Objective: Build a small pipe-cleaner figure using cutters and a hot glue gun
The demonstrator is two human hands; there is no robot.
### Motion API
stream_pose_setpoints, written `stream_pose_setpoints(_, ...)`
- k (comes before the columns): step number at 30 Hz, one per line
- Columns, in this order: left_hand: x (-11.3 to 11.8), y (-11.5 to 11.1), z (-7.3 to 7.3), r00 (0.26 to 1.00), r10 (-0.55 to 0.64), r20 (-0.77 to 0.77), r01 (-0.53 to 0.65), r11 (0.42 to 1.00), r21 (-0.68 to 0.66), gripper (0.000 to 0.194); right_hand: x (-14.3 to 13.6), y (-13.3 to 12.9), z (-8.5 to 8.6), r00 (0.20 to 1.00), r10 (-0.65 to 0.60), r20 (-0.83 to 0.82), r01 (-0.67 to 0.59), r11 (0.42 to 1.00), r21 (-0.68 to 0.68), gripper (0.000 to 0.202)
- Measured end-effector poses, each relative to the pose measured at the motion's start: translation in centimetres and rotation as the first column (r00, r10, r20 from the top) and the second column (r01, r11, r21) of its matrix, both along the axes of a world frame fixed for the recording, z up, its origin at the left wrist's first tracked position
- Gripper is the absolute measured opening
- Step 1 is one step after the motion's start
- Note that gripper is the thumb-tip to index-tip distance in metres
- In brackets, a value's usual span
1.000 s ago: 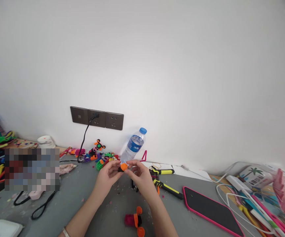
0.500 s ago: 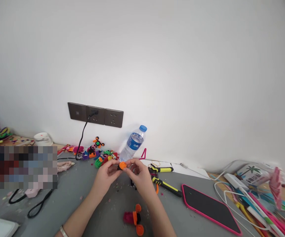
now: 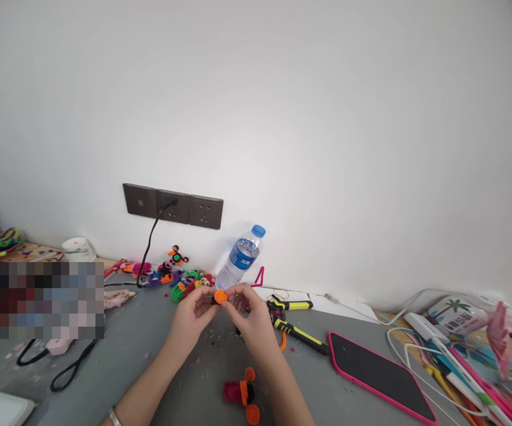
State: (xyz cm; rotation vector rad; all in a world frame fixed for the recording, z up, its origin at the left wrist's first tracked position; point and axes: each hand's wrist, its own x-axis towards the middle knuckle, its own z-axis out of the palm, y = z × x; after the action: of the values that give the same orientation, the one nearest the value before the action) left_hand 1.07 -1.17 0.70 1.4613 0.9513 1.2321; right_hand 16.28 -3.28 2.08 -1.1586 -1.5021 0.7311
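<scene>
In the head view, a small orange-and-black piece (image 3: pixel 221 296) is held above the counter (image 3: pixel 135 337), in front of the bottle (image 3: pixel 243 255). It looks light, soft and bendable, probably easy to squash, so a gentle pinch at the edges should suit. The left hand (image 3: pixel 193 313) pinches its dark side; the right hand (image 3: pixel 251 313) grips its orange rim, fingers nearly closed

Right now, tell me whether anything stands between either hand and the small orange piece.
Nothing visible: left hand and right hand both have fingertips on the small orange piece; the bottle is beyond it.
</scene>
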Motion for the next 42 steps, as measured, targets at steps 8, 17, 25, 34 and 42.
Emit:
stream_pose_setpoints(8, 0.04, 0.01, -0.34, 1.0, 0.007, 0.001, -0.007, 1.0, 0.018, 0.019, -0.12, -0.1, 0.18, 0.999, -0.003, 0.038, 0.001, 0.999, 0.038, 0.012)
stream_pose_setpoints(17, 0.04, -0.12, -0.34, 0.999, 0.029, -0.017, -0.028, 0.999, 0.038, 0.019, -0.12, -0.22, 0.32, 0.999, -0.011, 0.05, 0.007, 0.997, 0.07, 0.01)
stream_pose_setpoints(25, 0.2, -0.33, -0.02, 0.999, 0.049, -0.014, -0.048, 0.997, 0.065, 0.02, -0.11, -0.22, 0.51, 0.999, -0.008, 0.038, 0.004, 0.994, 0.106, 0.011)
stream_pose_setpoints(34, 0.17, -0.33, 0.06, 0.998, 0.026, 0.063, -0.028, 0.999, 0.025, 0.022, -0.18, -0.16, 0.38, 1.0, -0.004, -0.011, 0.005, 0.997, 0.079, 0.012)
stream_pose_setpoints(42, 0.29, -0.13, -0.69, 0.997, 0.003, 0.079, -0.001, 1.0, -0.026, 0.044, 0.01, -0.26, 0.46, 0.999, 0.016, -0.051, -0.013, 0.998, 0.066, 0.011)
